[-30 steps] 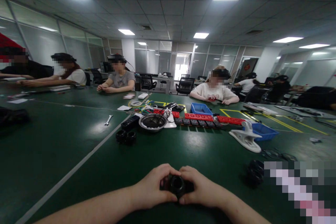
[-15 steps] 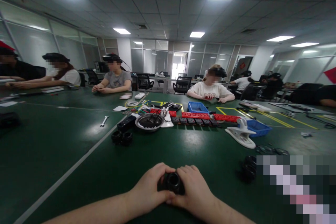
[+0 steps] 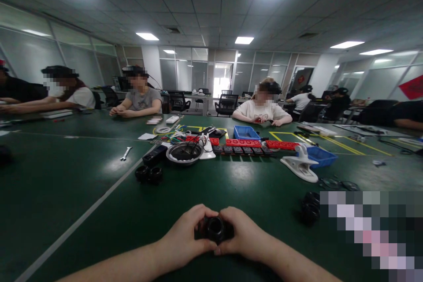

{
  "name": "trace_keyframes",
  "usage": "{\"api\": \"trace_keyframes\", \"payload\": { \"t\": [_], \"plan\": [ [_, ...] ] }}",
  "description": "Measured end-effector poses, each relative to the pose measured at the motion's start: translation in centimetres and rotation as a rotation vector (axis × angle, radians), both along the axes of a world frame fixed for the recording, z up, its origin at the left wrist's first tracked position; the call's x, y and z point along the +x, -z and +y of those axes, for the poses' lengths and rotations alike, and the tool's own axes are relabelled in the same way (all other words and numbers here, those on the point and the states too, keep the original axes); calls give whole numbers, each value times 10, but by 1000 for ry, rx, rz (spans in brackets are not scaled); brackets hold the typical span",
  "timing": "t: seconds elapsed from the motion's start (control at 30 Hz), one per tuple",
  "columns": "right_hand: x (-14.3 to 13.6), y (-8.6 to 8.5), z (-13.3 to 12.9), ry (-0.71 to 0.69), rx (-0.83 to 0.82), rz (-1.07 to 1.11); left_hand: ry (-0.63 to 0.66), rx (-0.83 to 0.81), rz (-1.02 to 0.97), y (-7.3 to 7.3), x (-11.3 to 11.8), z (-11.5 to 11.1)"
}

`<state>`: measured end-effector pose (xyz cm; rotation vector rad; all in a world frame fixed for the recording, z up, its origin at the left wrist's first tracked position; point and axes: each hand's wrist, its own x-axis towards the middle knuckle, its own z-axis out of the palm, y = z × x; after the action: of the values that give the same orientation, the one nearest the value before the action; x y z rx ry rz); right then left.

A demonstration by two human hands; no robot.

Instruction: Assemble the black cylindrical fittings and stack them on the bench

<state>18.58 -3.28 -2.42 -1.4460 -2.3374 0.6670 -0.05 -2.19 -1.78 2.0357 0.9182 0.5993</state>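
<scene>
A black ring-shaped part [image 3: 215, 226] with a round hole facing up sits between my two hands at the bottom centre. My left hand [image 3: 185, 237] is wrapped round its left side, thumb in front and fingers behind. On the other side my right hand [image 3: 240, 233] grips it the same way, and the fingertips of both hands nearly meet. The lower part of the black piece is dark and partly hidden by my fingers.
Black round parts [image 3: 148, 174] lie ahead on the left, others [image 3: 310, 208] on the right. Farther out are a metal bowl [image 3: 184, 153], a white clip stand [image 3: 301, 164], a blue tray [image 3: 246, 132], red strips [image 3: 243, 142] and a wrench [image 3: 126, 153]. People sit across the green table [image 3: 231, 185].
The fingers of my right hand have curled from on top of the black part to its right side. The view has shifted slightly. My left hand keeps its grip.
</scene>
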Motion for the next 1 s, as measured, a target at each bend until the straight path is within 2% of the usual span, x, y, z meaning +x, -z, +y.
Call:
{"api": "trace_keyframes", "payload": {
  "t": [0.13, 0.23, 0.33, 0.5, 0.6, 0.73, 0.87, 1.0],
  "plan": [
    [-13, 2, -7, 128, 157, -139, -72, 55, 2, 3, 1, 0],
    [-17, 0, -12, 161, 246, -191, -76, 67, -6, 3, 1, 1],
    [-13, -2, -12, 91, 254, -108, -15, 40, -16, 2, -1, 4],
    [5, -7, 1, -159, 35, 54, 72, 6, -12, 0, -3, 8],
    [12, -8, 8, -221, -44, 114, 71, 17, 23, -3, -2, 6],
    [8, -5, 5, -126, -9, 91, 33, 51, 64, -2, 0, 1],
    [-8, -3, -5, 84, 176, -145, -60, 67, 106, 4, 3, -1],
    [-16, 3, -8, 121, 284, -260, -88, 84, 114, 6, 5, 1]
  ]
}}
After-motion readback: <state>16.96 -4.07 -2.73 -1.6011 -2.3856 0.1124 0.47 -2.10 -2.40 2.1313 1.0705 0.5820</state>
